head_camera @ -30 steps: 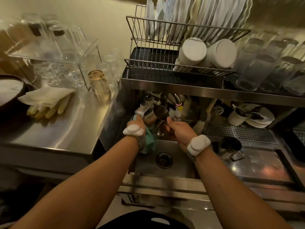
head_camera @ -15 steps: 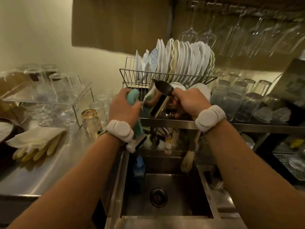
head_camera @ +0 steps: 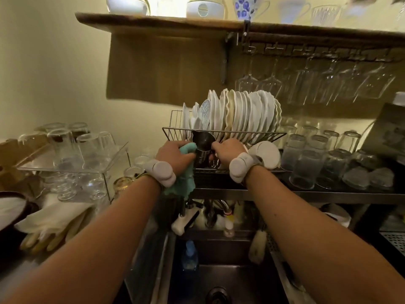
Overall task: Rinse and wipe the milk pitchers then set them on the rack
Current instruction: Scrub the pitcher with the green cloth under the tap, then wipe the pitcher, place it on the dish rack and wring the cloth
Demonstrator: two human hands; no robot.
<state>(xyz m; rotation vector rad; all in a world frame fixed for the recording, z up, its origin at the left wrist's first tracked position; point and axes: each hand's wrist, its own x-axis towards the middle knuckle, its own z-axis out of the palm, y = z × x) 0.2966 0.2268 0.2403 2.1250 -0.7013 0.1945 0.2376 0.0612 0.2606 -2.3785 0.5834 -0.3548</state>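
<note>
A steel milk pitcher [head_camera: 202, 145] stands upright at the lower tier of the wire dish rack [head_camera: 271, 135], its spout pointing left. My right hand [head_camera: 228, 151] grips the pitcher's right side at the handle. My left hand [head_camera: 175, 155] holds a teal cloth [head_camera: 185, 181] against the pitcher's left wall, and the cloth hangs down below my wrist. Whether the pitcher's base rests on the rack is hidden by my hands.
White plates [head_camera: 241, 115] fill the rack's upper tier; two upturned white cups [head_camera: 266, 154] lie right of my right hand. Upturned glasses [head_camera: 317, 159] crowd the shelf at right, more glasses [head_camera: 72, 148] at left. Rubber gloves [head_camera: 52, 224] lie on the left counter. The sink [head_camera: 219, 279] is below.
Both hands lifted the pitcher and cloth from over the sink up to the dish rack. The pitcher has turned from tilted to upright and sits lower in the rack. My view has tilted upward.
</note>
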